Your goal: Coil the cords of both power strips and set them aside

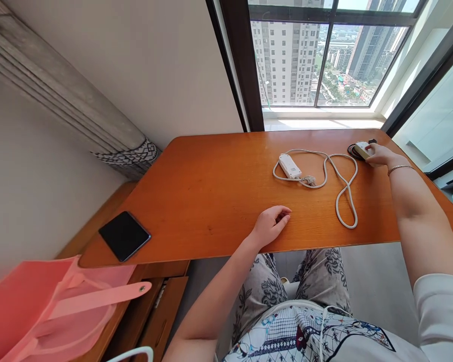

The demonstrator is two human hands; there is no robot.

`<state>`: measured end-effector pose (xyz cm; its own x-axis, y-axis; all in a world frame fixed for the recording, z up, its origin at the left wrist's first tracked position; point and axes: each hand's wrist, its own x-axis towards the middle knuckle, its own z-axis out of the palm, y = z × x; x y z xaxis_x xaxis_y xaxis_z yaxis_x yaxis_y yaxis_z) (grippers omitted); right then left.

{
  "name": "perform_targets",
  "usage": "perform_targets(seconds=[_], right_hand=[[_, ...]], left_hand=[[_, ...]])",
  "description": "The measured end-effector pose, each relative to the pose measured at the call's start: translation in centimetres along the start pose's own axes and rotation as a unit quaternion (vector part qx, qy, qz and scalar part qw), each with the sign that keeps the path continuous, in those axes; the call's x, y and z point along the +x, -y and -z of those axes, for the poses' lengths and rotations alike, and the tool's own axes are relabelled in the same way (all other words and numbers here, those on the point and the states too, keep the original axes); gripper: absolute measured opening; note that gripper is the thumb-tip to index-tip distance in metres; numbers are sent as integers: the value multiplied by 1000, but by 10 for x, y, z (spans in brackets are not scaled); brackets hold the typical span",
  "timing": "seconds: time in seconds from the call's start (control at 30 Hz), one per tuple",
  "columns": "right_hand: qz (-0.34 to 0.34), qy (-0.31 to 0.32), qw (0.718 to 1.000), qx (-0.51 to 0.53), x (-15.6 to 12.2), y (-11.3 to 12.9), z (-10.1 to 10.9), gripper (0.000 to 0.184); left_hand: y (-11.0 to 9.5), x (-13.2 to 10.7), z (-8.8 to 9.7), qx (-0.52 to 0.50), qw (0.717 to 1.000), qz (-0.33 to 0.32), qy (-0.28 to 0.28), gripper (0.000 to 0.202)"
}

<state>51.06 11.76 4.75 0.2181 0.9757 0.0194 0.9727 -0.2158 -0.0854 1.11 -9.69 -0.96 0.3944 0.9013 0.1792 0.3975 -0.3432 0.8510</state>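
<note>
My right hand (pixel 382 156) reaches to the far right of the wooden table and grips a small whitish power strip (pixel 361 149). A coiled black cord (pixel 353 152) lies against that strip. Left of it rests a white power strip (pixel 289 166) with a plug (pixel 308 180) beside one end. Its white cable (pixel 347 187) loops loosely over the tabletop toward the right. My left hand (pixel 273 224) lies at the table's near edge, fingers loosely curled in with nothing visible in them.
A dark-screened tablet (pixel 124 235) lies at the left end of the wooden table (pixel 204 196). Below it, a pink plastic container with a handle (pixel 101 299) stands beside a partly open drawer (pixel 169 311). A window (pixel 324 65) is behind the table; a curtain (pixel 79 85) hangs left.
</note>
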Motion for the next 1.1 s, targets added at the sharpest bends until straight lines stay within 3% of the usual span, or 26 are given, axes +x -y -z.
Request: perform_targets(seconds=[0.1,0.23,0.5,0.67,0.87,1.1], right_hand=[[16,45,996,-81,-2,7,11,50],[18,-46,991,-124,-14,21,8,30],[-26,-112,991,-71,-46,38,-24,51],[-3,-85,994,-61,-52,41,-29,49],[-24,-141,989,-24,-47,58,-33,47],[-78,-64,994,30,-25,77,-38,57]], left_hand=[[0,0,0,2,1000,3,-2,22],[1,0,0,5,1000,4,-4,21],[3,0,-1,-1,1000,-1,-5,21],[2,1,-1,3,1000,-4,-5,20],[1,0,-1,-1,1000,0,-4,20],[-1,0,0,-10,1000,12,0,20]])
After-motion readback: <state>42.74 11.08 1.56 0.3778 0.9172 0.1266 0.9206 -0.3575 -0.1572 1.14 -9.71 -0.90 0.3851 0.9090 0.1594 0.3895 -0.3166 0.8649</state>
